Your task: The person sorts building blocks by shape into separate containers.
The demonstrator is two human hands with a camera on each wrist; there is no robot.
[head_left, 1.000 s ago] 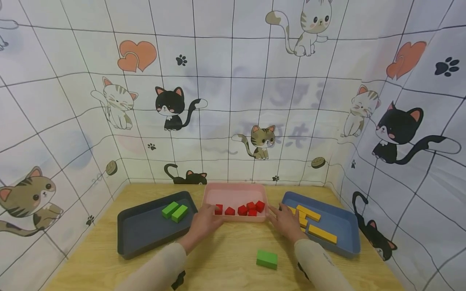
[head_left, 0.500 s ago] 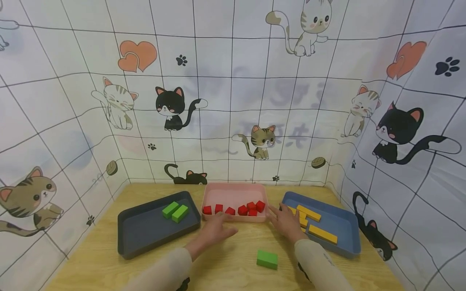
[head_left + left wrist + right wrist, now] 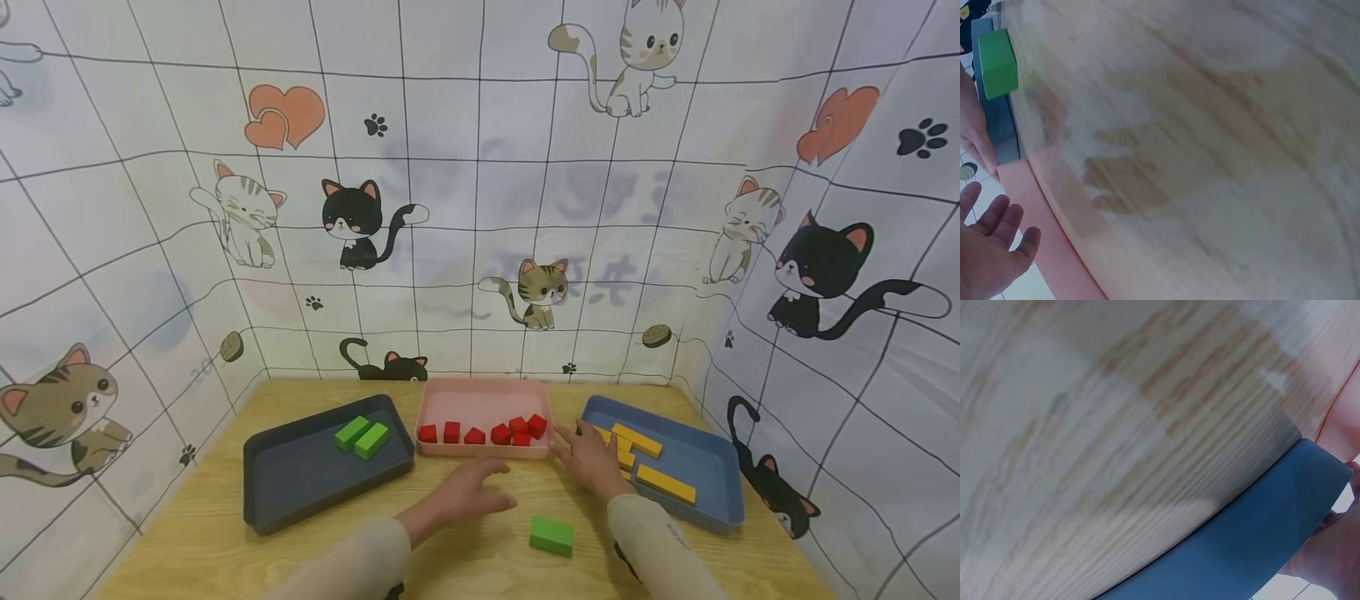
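Note:
My left hand (image 3: 465, 493) hovers over the wooden table with fingers spread, in front of the pink tray (image 3: 483, 451), holding nothing. The left wrist view shows its fingers relaxed beside the tray's pink wall (image 3: 1047, 237). Several red blocks (image 3: 501, 434) lie along that tray's near side. My right hand (image 3: 588, 460) rests at the left end of the blue tray (image 3: 712, 462), fingertips by the pink tray's right corner. Several yellow bars (image 3: 665, 483) lie in the blue tray, some partly hidden by this hand. A green block (image 3: 551, 536) lies on the table between my forearms.
A dark grey tray (image 3: 292, 492) stands at the left, angled, with two green blocks (image 3: 362, 437) inside. Behind the table (image 3: 480, 558) hangs a white cloth (image 3: 480, 192) printed with cats, and it wraps round both sides.
My left hand has left the pink tray's left front corner and moved right and nearer, uncovering red blocks. The right hand has stayed put.

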